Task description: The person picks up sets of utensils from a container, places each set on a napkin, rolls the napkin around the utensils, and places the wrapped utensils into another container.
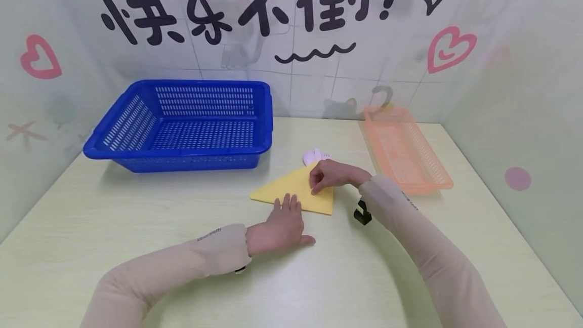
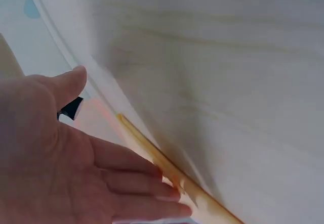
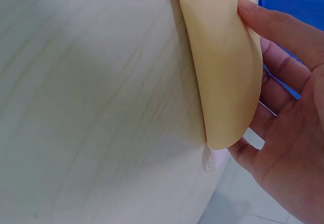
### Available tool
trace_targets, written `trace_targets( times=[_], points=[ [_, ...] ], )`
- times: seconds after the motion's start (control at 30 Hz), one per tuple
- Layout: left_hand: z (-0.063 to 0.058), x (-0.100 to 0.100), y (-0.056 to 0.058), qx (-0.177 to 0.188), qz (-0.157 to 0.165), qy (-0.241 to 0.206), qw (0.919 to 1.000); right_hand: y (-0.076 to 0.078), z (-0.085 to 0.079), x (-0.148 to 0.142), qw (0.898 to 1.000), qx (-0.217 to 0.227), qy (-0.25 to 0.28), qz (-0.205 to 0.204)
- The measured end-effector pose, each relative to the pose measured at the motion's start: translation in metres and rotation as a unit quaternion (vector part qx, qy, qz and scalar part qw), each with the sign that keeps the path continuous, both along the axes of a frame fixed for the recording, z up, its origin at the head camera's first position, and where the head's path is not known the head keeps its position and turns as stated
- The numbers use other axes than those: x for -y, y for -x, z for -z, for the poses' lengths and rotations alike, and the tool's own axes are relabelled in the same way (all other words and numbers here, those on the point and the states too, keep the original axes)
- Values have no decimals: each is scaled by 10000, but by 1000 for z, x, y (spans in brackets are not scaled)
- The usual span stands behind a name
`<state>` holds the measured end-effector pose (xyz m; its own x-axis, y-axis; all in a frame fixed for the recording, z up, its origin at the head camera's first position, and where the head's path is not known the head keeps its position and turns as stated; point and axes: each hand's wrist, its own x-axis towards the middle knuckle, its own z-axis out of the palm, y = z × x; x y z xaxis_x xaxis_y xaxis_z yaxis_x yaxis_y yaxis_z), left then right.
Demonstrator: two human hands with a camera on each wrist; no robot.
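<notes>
A yellow cloth (image 1: 291,182) lies folded into a triangle at the middle of the table. My left hand (image 1: 283,227) rests with straight fingers on its near edge, the thumb spread out to the right over the tabletop; the left wrist view shows the palm and fingers along the cloth's edge (image 2: 162,158). My right hand (image 1: 331,174) pinches the cloth near its right side. In the right wrist view a layer of cloth (image 3: 223,82) curves over, with the thumb at its edge and the other fingers behind it. Pale pink cutlery (image 1: 313,156), a spoon and a fork among it, sticks out behind the cloth, partly hidden.
A large blue plastic basket (image 1: 191,155) stands at the back left. At the back right is a shallow orange-pink basket (image 1: 410,186). A printed white curtain (image 1: 291,72) hangs behind the light wood table (image 1: 319,287), and more sheeting closes both sides.
</notes>
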<state>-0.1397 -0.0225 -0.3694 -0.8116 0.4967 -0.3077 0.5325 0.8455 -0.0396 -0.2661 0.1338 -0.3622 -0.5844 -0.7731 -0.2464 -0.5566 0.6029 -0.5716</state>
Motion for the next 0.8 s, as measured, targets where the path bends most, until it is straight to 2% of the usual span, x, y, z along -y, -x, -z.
trace_targets(
  times=[0.1,0.23,0.33,0.43,0.57,0.63,0.7,0.8],
  points=[
    [0,-1,0,-378,466,3,9982,-1,0,0,10000,17,6,84],
    [3,-2,2,-385,1067,-108,9935,-2,0,0,9998,-105,-45,187],
    [4,-3,4,-215,1132,-214,9931,-5,-1,-1,9985,-485,-156,203],
    [5,-4,6,-91,1104,-273,9935,-15,-4,-4,9906,-1322,-316,157],
    [4,-5,7,59,1094,-313,9935,-39,-8,-12,9614,-2702,-521,40],
    [3,-5,8,100,1074,-296,9937,-55,-8,-18,9503,-3047,-641,-13],
    [2,-6,8,161,1037,-289,9941,-73,-8,-22,9511,-2982,-799,-80],
    [2,-6,9,237,982,-228,9946,-97,-5,-27,9595,-2553,-1162,-256]
  ],
)
